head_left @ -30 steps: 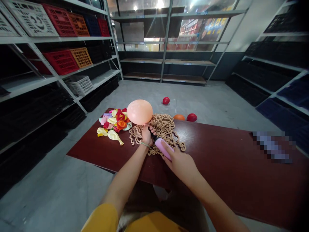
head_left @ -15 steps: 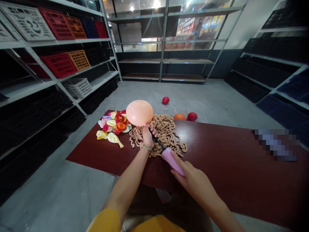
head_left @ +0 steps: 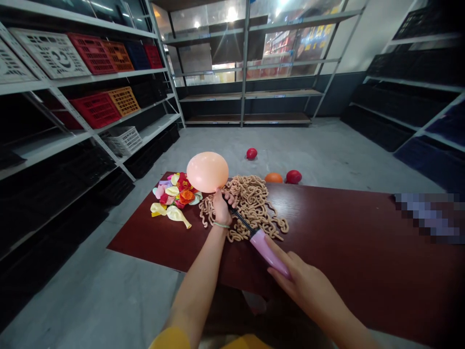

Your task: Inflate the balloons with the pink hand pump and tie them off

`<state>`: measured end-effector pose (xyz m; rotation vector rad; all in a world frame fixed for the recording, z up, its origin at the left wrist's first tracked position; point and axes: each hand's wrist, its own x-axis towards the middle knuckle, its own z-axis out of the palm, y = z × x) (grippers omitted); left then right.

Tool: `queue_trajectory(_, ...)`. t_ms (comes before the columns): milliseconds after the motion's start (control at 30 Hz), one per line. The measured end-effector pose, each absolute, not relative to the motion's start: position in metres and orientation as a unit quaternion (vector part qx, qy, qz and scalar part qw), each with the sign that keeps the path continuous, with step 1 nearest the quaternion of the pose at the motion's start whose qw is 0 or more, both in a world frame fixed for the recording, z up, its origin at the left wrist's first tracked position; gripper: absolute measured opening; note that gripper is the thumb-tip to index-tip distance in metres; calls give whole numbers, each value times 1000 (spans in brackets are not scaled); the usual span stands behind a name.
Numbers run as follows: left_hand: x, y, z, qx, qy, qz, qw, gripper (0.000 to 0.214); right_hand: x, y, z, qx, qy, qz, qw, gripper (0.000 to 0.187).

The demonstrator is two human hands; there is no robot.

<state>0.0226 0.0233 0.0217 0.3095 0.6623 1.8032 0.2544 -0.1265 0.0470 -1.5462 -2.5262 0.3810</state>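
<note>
Left hand (head_left: 221, 207) pinches balloon (head_left: 207, 171); right hand (head_left: 303, 283) grips pump (head_left: 271, 253)

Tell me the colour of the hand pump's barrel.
Pale lilac-pink plastic pump barrel, with a black rod; head view.

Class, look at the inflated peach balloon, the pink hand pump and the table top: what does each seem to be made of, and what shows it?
Peach balloon: thin rubber or latex, smooth with a soft sheen and a taut round skin. Pink pump: likely glossy moulded plastic, with a dark slim rod. Table top: dark red-brown wood or wood-look laminate; faint grain lines show.
</note>
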Motion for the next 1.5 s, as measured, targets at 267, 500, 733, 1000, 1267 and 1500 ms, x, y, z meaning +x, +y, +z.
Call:
queue_trajectory(267,23,22,16,73,264,746,608,26,210,-107,91,-544,-836,52,-38,64)
queue_trajectory(500,19,24,11,83,266,734,619,25,189,-105,81,-551,-833,42,-37,66)
queue_trajectory(733,16,27,4,67,268,742,611,23,230,-141,82,-550,-833,-9,-63,66)
queue_trajectory(1000,18,26,2,41,286,712,640,25,164,-101,94,-557,-828,-19,-64,60)
queue_trajectory(1267,14,29,-1,42,296,726,620,19,193,-117,84,-550,-832,-8,-74,66)
queue_trajectory(1500,20,28,1,60,304,731,608,21,213,-127,96,-553,-826,18,-105,64)
